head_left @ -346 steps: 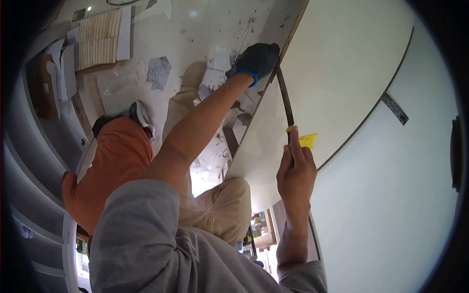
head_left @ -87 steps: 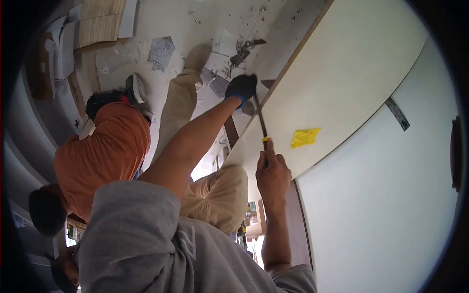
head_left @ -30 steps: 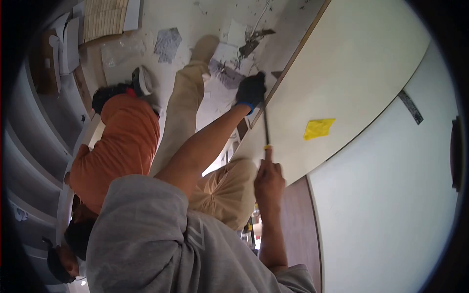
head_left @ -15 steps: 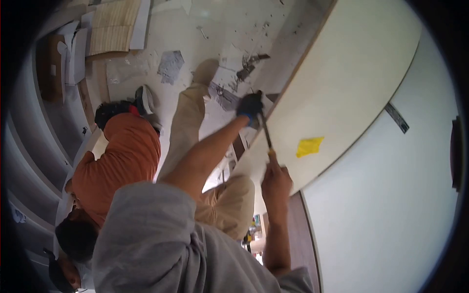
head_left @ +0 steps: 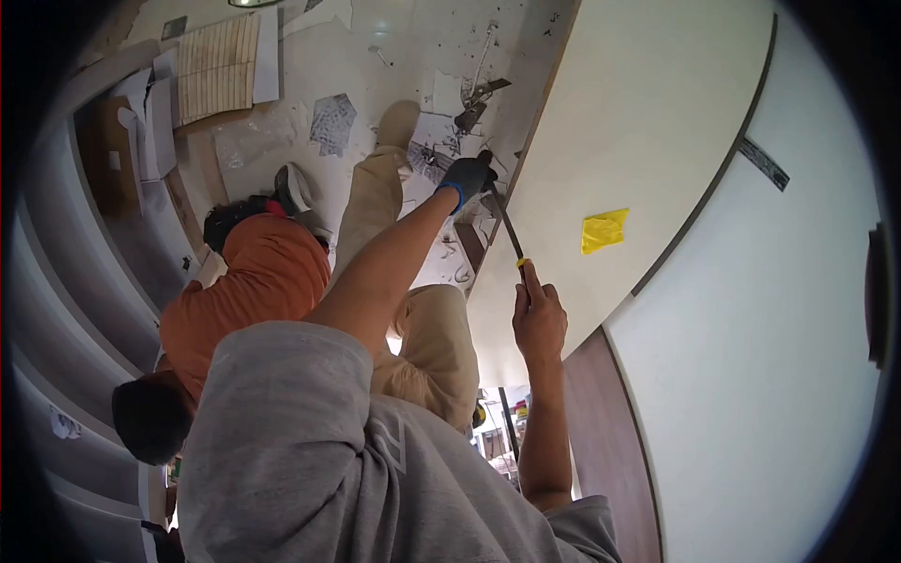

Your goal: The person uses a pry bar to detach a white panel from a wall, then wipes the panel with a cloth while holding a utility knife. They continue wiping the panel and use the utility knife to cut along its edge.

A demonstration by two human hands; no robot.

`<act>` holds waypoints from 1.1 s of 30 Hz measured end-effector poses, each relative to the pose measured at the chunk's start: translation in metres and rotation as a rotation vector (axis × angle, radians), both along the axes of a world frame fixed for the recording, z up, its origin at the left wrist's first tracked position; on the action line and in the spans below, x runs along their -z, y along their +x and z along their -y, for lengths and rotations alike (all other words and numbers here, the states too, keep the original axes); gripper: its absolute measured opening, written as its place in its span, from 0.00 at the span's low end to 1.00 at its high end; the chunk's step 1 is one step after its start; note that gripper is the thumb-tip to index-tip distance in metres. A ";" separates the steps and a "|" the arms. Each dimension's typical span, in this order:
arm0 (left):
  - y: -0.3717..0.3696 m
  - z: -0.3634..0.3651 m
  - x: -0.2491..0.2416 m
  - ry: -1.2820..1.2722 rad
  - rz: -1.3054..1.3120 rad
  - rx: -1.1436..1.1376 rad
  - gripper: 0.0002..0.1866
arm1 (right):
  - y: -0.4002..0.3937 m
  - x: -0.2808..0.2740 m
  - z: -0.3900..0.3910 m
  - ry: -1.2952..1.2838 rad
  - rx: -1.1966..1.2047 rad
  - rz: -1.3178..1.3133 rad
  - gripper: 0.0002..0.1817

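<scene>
My left hand [head_left: 464, 178], in a dark glove with a blue cuff, is closed round the far end of a long thin tool [head_left: 508, 225], beside the edge of a cream panel [head_left: 648, 122]. The bare right hand [head_left: 540, 319] grips the tool's yellow-banded handle end, its index finger laid along it. The tool slants across the panel's edge. Its tip is partly hidden by the glove. A yellow sticker [head_left: 603, 231] is on the panel, to the right of the tool.
A co-worker in an orange shirt [head_left: 267, 263] crouches at the left, beside grey curved shelving [head_left: 66, 310]. Broken scraps [head_left: 474, 108] litter the floor ahead. Slatted boards [head_left: 216, 66] and an open carton [head_left: 113, 155] lie at upper left. A white panel [head_left: 741, 375] stands at right.
My left hand has shifted slightly up and left, still on the tool. The right hand is a little higher. The co-worker appears slightly further right in the view.
</scene>
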State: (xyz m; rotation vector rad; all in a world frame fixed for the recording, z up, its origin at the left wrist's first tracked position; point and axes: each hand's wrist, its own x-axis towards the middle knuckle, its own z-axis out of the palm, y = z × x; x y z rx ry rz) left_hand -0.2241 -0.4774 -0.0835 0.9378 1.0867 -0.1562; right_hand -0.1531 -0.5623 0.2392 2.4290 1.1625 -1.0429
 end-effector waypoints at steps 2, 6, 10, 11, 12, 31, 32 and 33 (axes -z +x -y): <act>0.004 0.007 0.009 -0.023 0.060 -0.007 0.25 | -0.001 -0.008 0.013 -0.005 0.053 -0.001 0.22; 0.014 0.001 -0.019 -0.325 0.041 -0.250 0.21 | -0.012 -0.016 0.043 0.069 0.133 -0.007 0.24; 0.011 -0.010 -0.091 -0.385 0.005 -0.314 0.18 | -0.029 -0.025 0.066 0.120 0.185 -0.033 0.25; 0.007 -0.012 -0.103 -0.202 0.021 -0.206 0.20 | -0.031 -0.025 0.071 0.142 0.174 -0.032 0.25; 0.001 -0.010 -0.109 -0.024 0.030 -0.101 0.21 | -0.033 -0.023 0.076 0.157 0.162 -0.035 0.25; 0.002 0.027 -0.064 0.314 0.035 -0.035 0.19 | -0.030 -0.001 0.089 0.143 0.141 -0.061 0.23; 0.001 0.032 -0.058 0.411 0.037 0.043 0.20 | -0.029 -0.002 0.087 0.124 0.129 -0.060 0.23; -0.002 0.040 -0.053 0.444 0.055 0.048 0.21 | -0.030 -0.004 0.085 0.101 0.120 -0.061 0.23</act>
